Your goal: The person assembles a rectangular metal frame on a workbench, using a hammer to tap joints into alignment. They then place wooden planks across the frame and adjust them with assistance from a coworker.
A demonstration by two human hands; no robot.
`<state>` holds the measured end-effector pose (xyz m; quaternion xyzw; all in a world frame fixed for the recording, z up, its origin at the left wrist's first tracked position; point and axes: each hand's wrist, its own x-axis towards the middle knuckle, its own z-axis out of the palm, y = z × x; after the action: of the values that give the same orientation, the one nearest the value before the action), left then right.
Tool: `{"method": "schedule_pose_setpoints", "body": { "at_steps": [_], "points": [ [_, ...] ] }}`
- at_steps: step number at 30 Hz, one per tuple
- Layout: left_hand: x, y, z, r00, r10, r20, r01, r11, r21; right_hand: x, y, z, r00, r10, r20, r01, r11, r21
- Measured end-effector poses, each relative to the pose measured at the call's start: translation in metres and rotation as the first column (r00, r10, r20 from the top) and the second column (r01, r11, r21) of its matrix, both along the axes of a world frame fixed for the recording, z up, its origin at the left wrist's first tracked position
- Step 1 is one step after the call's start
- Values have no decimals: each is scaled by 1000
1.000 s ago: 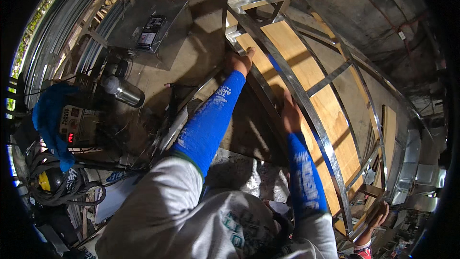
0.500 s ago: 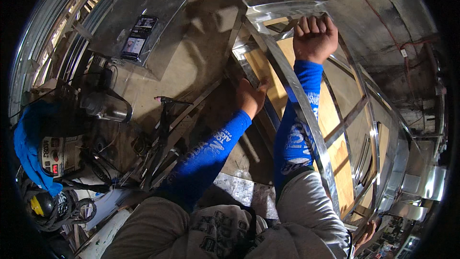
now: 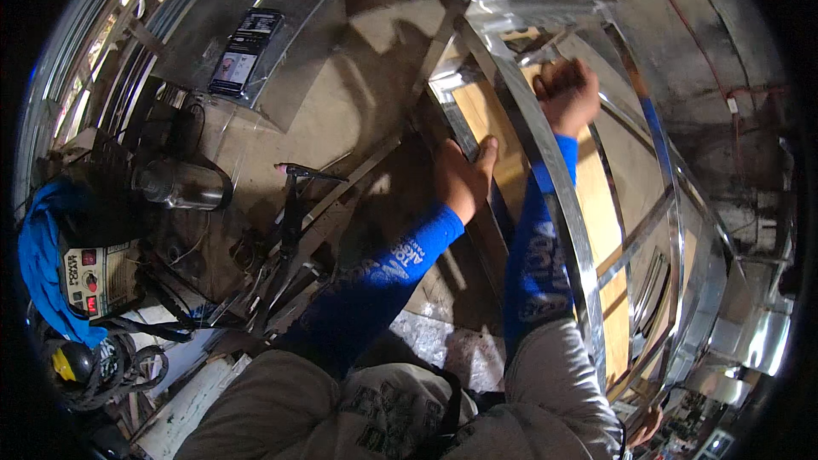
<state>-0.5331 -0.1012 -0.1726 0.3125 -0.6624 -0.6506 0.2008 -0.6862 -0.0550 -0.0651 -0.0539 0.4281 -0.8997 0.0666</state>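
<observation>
The metal frame (image 3: 583, 268) stands over the wooden board (image 3: 600, 220), its long side running far to near. Left of the board, the left hand (image 3: 464, 179) is nearer the outer bar (image 3: 458, 122), grip I cannot tell; over the board, the right hand (image 3: 568, 98) has fingers curled together.

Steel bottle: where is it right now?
Head view, left side: the steel bottle is below the grey metal box, above and right of the machine beside the blue cloth.

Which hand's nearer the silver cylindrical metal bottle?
Left. The left hand is right of the bottle, at the left edge of the curved silver metal frame; the right hand is farther right, between its rails.
</observation>
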Motion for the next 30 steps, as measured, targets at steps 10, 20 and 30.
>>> {"method": "schedule_pose_setpoints", "body": {
  "at_steps": [10, 20, 30],
  "points": [
    [3, -5, 12, 996, 25, 91, -26, 1000, 6, 20, 3, 78, 977, -75, -201, 70, 997, -29],
    [-2, 3, 6, 997, 38, -64, -32, 995, 89, -16, -13, -72, 806, 43, -590, 441, 621, 648],
    [-5, 0, -6, 998, 45, -42, -36, 979, 198, 28, -5, -52, 948, 62, -312, 78, 905, 419]
  ]
}}
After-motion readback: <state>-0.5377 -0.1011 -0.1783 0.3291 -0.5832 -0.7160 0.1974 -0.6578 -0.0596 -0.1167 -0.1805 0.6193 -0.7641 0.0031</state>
